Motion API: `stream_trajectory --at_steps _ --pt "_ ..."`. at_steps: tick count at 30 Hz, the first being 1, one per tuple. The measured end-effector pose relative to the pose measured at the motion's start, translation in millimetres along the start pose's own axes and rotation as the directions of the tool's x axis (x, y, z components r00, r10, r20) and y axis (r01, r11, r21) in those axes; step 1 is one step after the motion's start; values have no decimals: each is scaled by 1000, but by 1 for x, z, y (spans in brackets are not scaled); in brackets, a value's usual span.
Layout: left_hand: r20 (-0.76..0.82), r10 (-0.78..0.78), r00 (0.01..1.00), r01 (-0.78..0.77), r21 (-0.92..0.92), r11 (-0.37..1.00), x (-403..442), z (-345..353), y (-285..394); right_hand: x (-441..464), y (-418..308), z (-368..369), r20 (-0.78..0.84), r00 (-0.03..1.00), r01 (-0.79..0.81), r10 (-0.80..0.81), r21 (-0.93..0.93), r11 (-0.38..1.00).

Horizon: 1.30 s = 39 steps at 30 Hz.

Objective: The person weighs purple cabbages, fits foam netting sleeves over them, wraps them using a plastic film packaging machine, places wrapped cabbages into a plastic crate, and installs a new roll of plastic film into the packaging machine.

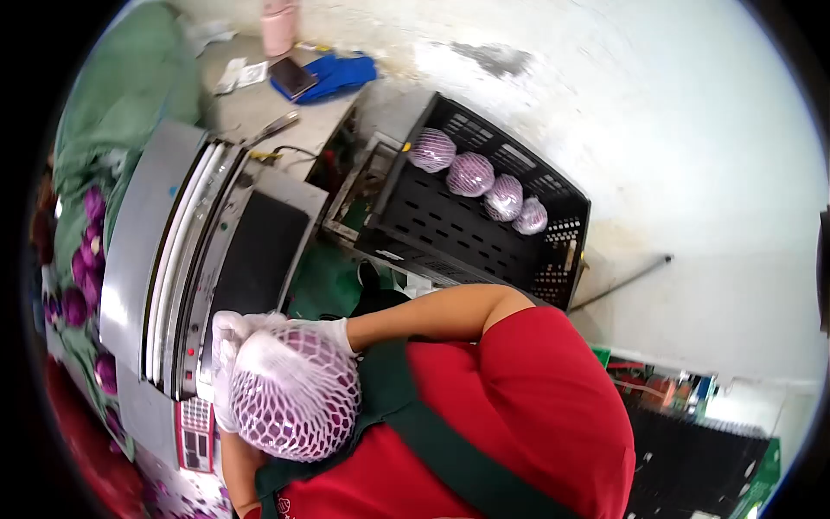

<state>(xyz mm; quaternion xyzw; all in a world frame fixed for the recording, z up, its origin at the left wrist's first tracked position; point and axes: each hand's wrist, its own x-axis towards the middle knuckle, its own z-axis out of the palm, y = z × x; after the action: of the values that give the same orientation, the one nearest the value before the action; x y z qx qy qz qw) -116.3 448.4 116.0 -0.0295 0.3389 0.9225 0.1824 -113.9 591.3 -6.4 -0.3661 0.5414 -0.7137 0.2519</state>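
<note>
A large round purple item, wrapped in shiny film and a white mesh net, sits close to the chest. My left hand, in a white glove, holds it along its left side. My right hand, gloved too, grips its upper side, with most fingers hidden behind the netting. The net is bunched whitish near the item's top. Just left of the hands stands a wrapping machine with a black plate and film rolls.
A black crate holds several netted purple items along its back wall. On the table are a pink bottle, a phone and blue cloth. Unwrapped purple items lie at far left, near a red-and-white keypad device.
</note>
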Motion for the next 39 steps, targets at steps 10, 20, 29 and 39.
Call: stream_trajectory --at_steps 10,20,29,39 --pt "-278 -74 958 153 272 950 102 98 -75 -107 -106 -115 -411 851 143 327 780 609" --pt "-321 -569 758 640 196 743 101 39 -152 -217 -40 -286 -638 708 346 302 686 640" --pt "-599 64 798 48 170 984 9 7 -86 -209 75 -340 -641 715 395 280 700 594" --pt "-612 789 53 -86 785 614 -127 -162 98 -214 21 -343 -964 -174 -977 -199 145 155"
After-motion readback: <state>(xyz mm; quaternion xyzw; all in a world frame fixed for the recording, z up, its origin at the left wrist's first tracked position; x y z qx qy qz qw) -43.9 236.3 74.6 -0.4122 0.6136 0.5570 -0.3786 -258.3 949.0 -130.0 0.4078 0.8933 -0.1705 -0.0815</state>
